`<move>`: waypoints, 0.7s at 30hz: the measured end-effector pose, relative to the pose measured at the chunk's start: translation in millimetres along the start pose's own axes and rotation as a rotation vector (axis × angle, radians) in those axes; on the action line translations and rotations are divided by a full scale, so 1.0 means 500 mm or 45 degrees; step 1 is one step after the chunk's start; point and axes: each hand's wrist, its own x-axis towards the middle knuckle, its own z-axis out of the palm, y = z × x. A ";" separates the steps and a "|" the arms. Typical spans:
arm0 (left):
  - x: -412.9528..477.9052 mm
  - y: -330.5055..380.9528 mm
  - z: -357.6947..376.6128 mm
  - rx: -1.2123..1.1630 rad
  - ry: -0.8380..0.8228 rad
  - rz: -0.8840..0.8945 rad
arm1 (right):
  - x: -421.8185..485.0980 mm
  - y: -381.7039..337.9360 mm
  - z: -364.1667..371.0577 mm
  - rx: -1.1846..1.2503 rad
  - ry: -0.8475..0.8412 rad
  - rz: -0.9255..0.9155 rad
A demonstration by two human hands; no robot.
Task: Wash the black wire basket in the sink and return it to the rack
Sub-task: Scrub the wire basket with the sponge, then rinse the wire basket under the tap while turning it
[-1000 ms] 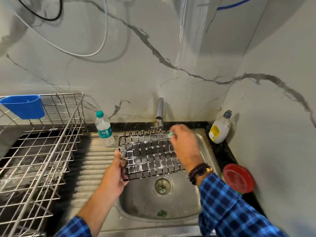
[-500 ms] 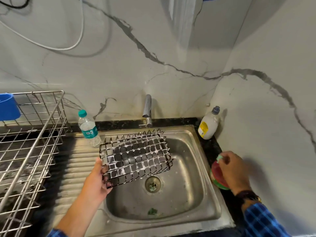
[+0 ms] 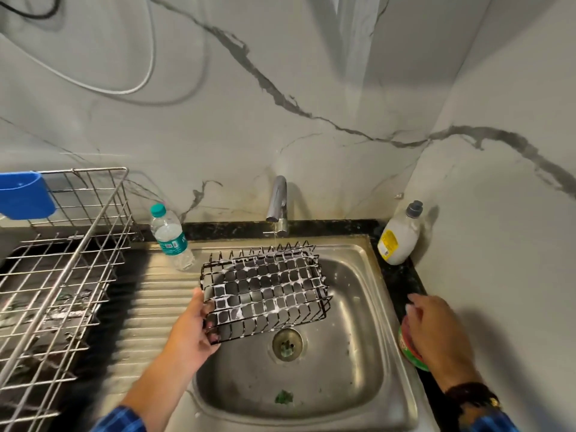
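Tap (image 3: 277,198) now trickling | basket (image 3: 268,291) lengthwise left-right | left fingers (image 3: 199,302) grip it | right fingers (image 3: 416,301) relaxed

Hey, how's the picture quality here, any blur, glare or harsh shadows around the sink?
Head view: motion blur smears the dish rack at left. Head view: the right hand throws a dark shadow on the wall beside it. Head view: soft glare on the steel sink, yet the soapy black wire basket in the left hand is sharp.

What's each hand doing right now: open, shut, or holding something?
Left hand: grips the basket by its left edge.
Right hand: over the red tub; underside hidden, so cannot tell.
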 end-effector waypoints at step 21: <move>0.146 0.057 0.099 0.089 -0.201 -0.092 | 0.099 -0.382 0.186 -0.252 -0.155 -0.468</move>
